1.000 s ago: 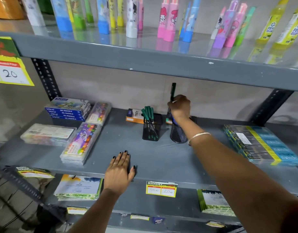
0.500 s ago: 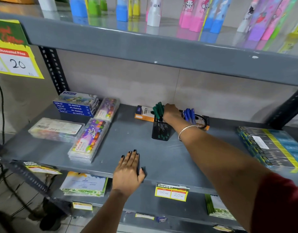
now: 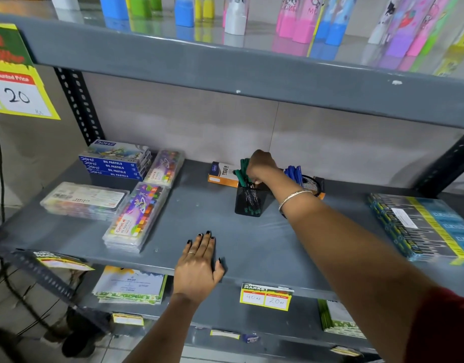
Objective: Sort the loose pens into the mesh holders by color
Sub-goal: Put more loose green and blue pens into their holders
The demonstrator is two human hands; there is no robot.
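Observation:
A square black mesh holder (image 3: 249,204) stands on the grey shelf (image 3: 204,210) with several green pens (image 3: 241,171) upright in it. My right hand (image 3: 262,166) reaches over it, fingers curled down and closed on a green pen among the others; the pen's lower part is inside the holder. Just right of it, partly hidden by my wrist, a round mesh holder (image 3: 311,183) contains several blue pens (image 3: 293,172). My left hand (image 3: 199,263) lies flat, palm down, on the shelf's front edge, holding nothing.
An orange-and-white pen box (image 3: 221,175) lies behind the holders. Stacked oil pastel boxes (image 3: 115,163) and clear crayon cases (image 3: 139,218) sit at the left, flat packs (image 3: 419,226) at the right. The upper shelf (image 3: 225,74) hangs low over the reach.
My right hand carried the green pen from above the round holder leftward and down into the square holder with the green pens. The left hand stayed flat on the shelf.

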